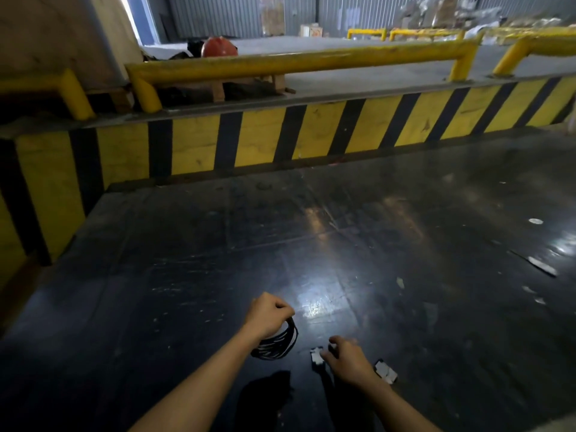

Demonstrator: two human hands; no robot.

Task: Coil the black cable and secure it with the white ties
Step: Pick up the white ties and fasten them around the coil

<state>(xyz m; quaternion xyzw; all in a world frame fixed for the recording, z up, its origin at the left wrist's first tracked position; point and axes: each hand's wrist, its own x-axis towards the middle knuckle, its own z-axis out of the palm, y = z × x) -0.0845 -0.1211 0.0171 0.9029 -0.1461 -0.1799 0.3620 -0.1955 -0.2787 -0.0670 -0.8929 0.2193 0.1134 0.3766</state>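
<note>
My left hand [269,313] is a closed fist around the top of the black cable [277,342], which hangs below it in a coil of several loops just above the dark glossy surface [218,260]. My right hand [350,358] rests low on that surface to the right of the coil, fingers curled downward. A small white tie [316,357] lies at its fingertips; whether the fingers pinch it I cannot tell. A second white piece [386,372] lies just right of the right wrist.
A yellow-and-black striped barrier [311,135] runs across the far edge of the dark surface. Yellow pipe rails [296,62] stand behind it, with a red helmet [219,46] beyond. Small white scraps [542,265] lie at the right.
</note>
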